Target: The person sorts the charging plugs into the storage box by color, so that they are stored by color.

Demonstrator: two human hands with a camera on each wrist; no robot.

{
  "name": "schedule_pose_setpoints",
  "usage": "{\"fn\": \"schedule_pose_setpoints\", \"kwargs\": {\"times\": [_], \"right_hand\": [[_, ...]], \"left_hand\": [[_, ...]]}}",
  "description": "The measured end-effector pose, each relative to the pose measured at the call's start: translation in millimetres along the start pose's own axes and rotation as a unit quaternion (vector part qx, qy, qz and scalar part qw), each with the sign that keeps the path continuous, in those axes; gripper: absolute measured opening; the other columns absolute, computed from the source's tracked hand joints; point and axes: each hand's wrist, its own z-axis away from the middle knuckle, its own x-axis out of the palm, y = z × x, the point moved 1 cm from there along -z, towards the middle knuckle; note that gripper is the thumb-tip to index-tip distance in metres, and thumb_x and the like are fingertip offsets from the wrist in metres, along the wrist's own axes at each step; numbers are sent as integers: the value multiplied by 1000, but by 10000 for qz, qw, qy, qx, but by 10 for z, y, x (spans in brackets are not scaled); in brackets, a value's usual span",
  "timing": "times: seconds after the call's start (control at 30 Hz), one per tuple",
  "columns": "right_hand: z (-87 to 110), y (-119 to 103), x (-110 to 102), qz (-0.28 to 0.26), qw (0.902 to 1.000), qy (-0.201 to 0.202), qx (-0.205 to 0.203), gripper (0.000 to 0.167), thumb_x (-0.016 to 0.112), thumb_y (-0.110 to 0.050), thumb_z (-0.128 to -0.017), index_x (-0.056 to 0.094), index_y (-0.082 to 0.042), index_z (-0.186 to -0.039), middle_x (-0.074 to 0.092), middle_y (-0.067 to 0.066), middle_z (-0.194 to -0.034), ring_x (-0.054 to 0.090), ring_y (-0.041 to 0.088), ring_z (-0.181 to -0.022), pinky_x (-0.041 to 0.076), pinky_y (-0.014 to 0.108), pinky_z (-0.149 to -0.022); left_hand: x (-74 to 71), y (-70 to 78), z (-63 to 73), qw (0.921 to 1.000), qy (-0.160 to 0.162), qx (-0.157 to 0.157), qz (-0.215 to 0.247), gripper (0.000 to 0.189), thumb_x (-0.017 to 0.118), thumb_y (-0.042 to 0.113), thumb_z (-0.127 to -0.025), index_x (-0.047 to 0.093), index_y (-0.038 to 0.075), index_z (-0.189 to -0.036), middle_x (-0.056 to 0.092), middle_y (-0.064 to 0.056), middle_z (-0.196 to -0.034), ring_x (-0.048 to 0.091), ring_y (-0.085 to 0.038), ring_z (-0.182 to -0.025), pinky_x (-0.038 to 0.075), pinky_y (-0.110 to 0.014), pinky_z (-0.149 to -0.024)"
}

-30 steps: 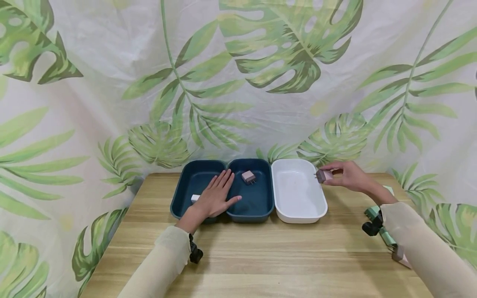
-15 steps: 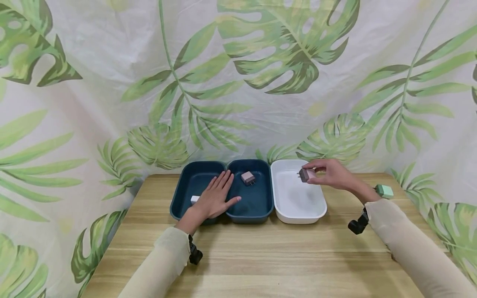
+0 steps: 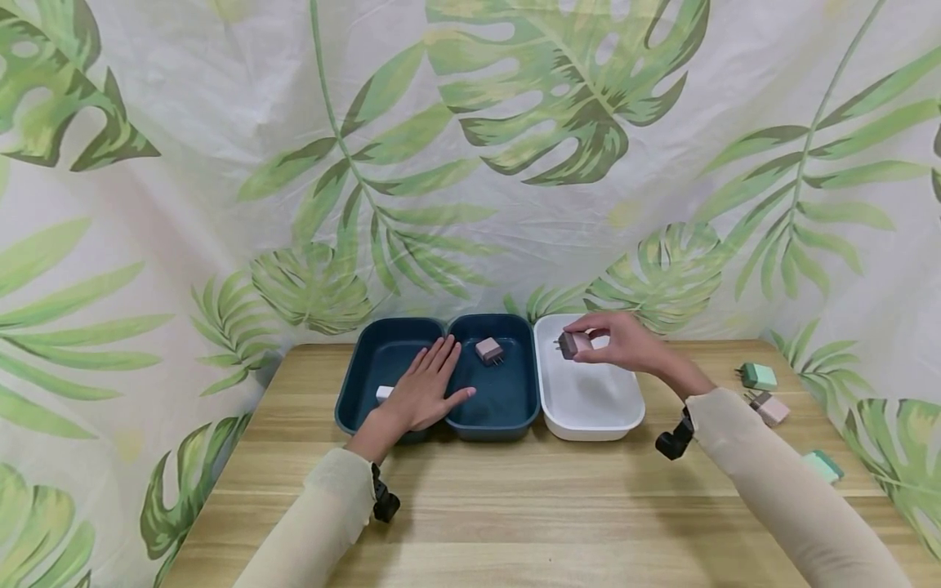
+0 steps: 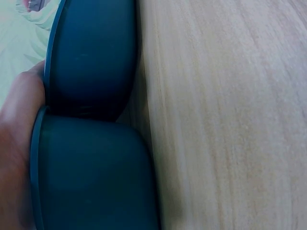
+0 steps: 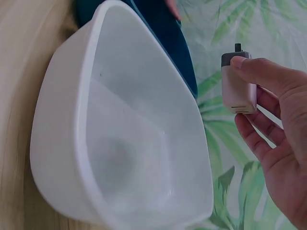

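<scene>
My right hand (image 3: 617, 340) pinches a pink-and-grey plug charger (image 5: 238, 84) between thumb and fingers, its prongs pointing left in the head view. It is held above the white bin (image 3: 591, 408). My left hand (image 3: 426, 388) lies with straight fingers across the adjoining rims of two dark blue bins. In the left blue bin (image 3: 382, 343), a white block-like item (image 3: 384, 394) shows partly beside that hand. Another pink-and-grey plug charger (image 3: 488, 351) lies in the middle blue bin (image 3: 500, 408). The left wrist view shows mainly the outer walls of the blue bins (image 4: 96, 172).
At the table's right side lie a green plug charger (image 3: 757, 376), a pink one (image 3: 769, 408) and another green item (image 3: 823, 466), near my right sleeve. A leaf-patterned cloth (image 3: 470, 204) hangs behind the wooden table (image 3: 500, 506).
My right hand has carried the pink-and-grey charger leftward, from the white bin's right rim to over the bin. Chargers at the right came out from behind the sleeve. My left hand stays put.
</scene>
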Motion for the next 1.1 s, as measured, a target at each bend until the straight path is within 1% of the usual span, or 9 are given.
{"fn": "schedule_pose_setpoints", "kwargs": {"times": [0.13, 0.27, 0.4, 0.63, 0.73, 0.93, 1.0, 1.1], "right_hand": [[-82, -35, 75, -124, 9999, -40, -105, 43, 89, -7, -85, 77, -2, -126, 76, 15, -124, 69, 29, -105, 60, 54, -92], [-152, -80, 140, -243, 9995, -138, -157, 43, 89, -8, -86, 77, -3, -126, 75, 15, -125, 69, 29, -107, 60, 54, -93], [-208, -114, 204, -385, 9988, -241, -166, 43, 88, -8, -87, 76, -2, -128, 75, 16, -126, 68, 30, -106, 59, 57, -94], [-309, -98, 326, -339, 9986, -267, -293, 42, 87, -8, -87, 76, 0, -127, 74, 18, -125, 69, 29, -104, 60, 58, -92], [-350, -93, 376, -343, 9987, -299, -226, 42, 87, -10, -88, 76, -2, -127, 74, 16, -127, 68, 28, -104, 60, 56, -93], [-411, -86, 472, -321, 9986, -396, -158, 41, 86, -12, -89, 76, -2, -128, 75, 14, -125, 68, 25, -102, 61, 47, -93], [-431, -79, 506, -355, 9984, -400, -189, 41, 87, -12, -89, 76, -1, -128, 75, 14, -123, 68, 26, -102, 62, 47, -93], [-468, -57, 565, -452, 9980, -407, -188, 41, 87, -10, -89, 76, 1, -127, 76, 15, -122, 68, 27, -101, 61, 51, -92]], "left_hand": [[-10, 10, 3, 10000, -29, -28, -22, 94, 36, 71, -106, 12, 7, -171, 6, -13, -179, 5, -31, -165, 11, -54, -132], [-17, 20, 3, 10000, -39, -45, 18, 95, 38, 71, -106, 13, 7, -171, 6, -12, -179, 3, -30, -165, 8, -53, -132], [-19, 20, 7, 9999, -69, -75, -5, 95, 37, 72, -105, 11, 8, -171, 5, -11, -179, 2, -29, -165, 8, -53, -132], [-16, 13, 5, 10000, -66, -69, 5, 95, 36, 72, -106, 10, 8, -171, 3, -11, -179, 3, -30, -165, 9, -54, -132], [-19, 17, 7, 10000, -50, -84, 1, 95, 37, 72, -105, 11, 8, -171, 4, -11, -179, 3, -30, -165, 9, -53, -132], [-13, 23, -4, 9999, -70, -107, -29, 95, 36, 73, -105, 11, 9, -171, 5, -11, -179, 2, -29, -165, 9, -53, -132], [-9, 20, -6, 9999, -97, -126, -38, 95, 35, 73, -105, 9, 9, -171, 4, -11, -179, 2, -29, -165, 8, -52, -132], [-9, 19, -7, 9999, -73, -121, -28, 94, 35, 72, -106, 11, 8, -171, 6, -11, -179, 3, -30, -165, 9, -53, -132]]}}
